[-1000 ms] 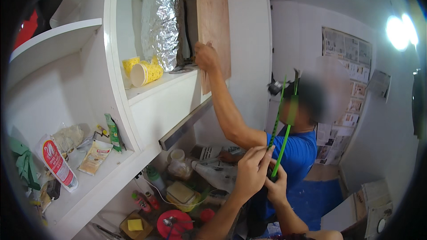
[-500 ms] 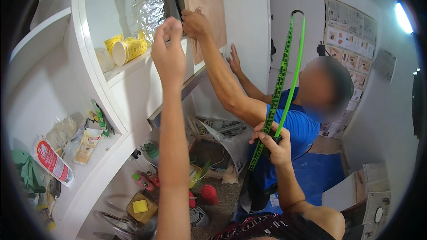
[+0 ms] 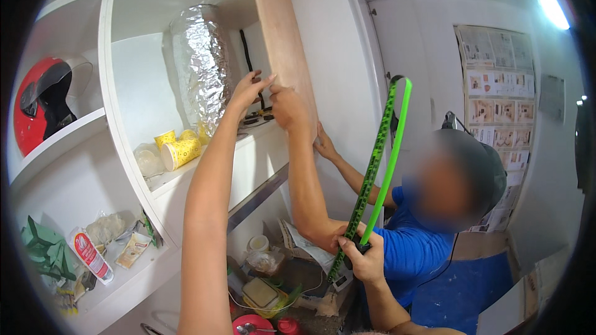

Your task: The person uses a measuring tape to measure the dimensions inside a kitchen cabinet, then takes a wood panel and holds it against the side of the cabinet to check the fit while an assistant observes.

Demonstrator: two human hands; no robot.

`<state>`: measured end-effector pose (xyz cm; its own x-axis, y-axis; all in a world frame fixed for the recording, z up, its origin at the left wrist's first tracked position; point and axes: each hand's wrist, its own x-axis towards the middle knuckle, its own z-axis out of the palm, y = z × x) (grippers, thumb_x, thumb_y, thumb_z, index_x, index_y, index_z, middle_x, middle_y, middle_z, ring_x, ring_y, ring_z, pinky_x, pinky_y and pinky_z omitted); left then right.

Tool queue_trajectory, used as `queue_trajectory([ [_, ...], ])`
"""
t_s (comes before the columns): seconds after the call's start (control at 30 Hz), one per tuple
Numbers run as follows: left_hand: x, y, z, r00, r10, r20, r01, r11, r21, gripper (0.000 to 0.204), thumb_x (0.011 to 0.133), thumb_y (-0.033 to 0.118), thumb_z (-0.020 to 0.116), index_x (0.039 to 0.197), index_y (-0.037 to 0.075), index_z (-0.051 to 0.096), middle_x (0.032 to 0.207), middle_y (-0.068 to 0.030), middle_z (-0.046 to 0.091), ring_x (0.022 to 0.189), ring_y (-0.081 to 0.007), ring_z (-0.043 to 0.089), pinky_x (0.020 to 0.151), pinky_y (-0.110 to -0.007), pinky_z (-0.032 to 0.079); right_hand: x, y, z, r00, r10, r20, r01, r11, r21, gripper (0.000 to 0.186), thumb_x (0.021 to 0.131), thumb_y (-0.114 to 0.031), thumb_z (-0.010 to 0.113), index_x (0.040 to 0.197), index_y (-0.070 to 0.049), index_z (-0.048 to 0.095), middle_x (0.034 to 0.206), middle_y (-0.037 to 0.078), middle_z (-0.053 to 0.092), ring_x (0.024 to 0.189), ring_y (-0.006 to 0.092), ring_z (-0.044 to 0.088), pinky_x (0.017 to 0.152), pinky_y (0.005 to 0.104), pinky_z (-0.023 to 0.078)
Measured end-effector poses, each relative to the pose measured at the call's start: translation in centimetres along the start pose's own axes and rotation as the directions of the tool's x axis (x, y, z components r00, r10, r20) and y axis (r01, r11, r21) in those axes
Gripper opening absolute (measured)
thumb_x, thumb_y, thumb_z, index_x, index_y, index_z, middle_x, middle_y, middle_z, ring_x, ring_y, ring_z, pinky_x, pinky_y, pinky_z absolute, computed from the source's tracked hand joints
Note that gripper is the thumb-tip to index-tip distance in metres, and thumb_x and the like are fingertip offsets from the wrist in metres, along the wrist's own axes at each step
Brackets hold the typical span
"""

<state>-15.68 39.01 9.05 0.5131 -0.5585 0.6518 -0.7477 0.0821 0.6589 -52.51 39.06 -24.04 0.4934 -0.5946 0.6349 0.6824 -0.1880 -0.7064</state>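
My left hand (image 3: 248, 91) reaches up to the edge of a long light-brown wooden board (image 3: 282, 31), fingers stretched and apart; whether they touch it I cannot tell. Right beside it, a co-worker's hand (image 3: 288, 108) is at the same board, and their other hand (image 3: 325, 142) rests lower by the white panel. Low at the right, my right hand (image 3: 363, 260) is closed around a tape measure, its case mostly hidden by my fingers. The tape's green blade (image 3: 370, 186) sticks up and is bent back on itself in a narrow loop.
A foil-wrapped duct (image 3: 202, 68) stands in the white cabinet, near yellow paper cups (image 3: 181, 154). A red helmet (image 3: 43, 102) and a white-and-red tube (image 3: 91, 254) sit on the left shelves. The co-worker in a blue shirt (image 3: 410, 248) stands close at right. Clutter including a red bowl (image 3: 251, 324) lies below.
My left hand has come to the board's edge beside the co-worker's hand. My right hand and the looped tape sit lower in the picture. The view has shifted, bringing the helmet into sight.
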Motion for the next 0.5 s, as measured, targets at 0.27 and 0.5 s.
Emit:
queue_trajectory([
  [0.27,2.0,0.8,7.9,0.988,0.078,0.130,-0.056,0.985,-0.161,0.084,0.098,0.056,0.068,0.158,0.001,0.046,0.156,-0.0237,0.052,0.141,-0.0343,0.055,0.110,-0.043,0.049,1.8,-0.6,-1.6,0.991,-0.067,-0.117,0.040,0.975,-0.218,0.013,0.092,0.001,0.067,0.104,0.004,0.074,0.086,0.004,0.066,0.080,0.0124,0.066,0.074,0.0285,0.053],
  [0.5,2.0,-4.5,9.7,0.978,0.188,0.086,-0.203,0.953,0.224,0.077,0.098,0.052,0.070,0.150,-0.003,0.055,0.151,-0.0263,0.058,0.142,-0.0398,0.054,0.118,-0.046,0.043,1.6,-1.4,-1.7,0.982,-0.078,-0.172,0.028,0.961,-0.274,0.013,0.092,0.000,0.067,0.103,0.004,0.075,0.087,0.006,0.067,0.078,0.0126,0.067,0.074,0.0286,0.053],
])
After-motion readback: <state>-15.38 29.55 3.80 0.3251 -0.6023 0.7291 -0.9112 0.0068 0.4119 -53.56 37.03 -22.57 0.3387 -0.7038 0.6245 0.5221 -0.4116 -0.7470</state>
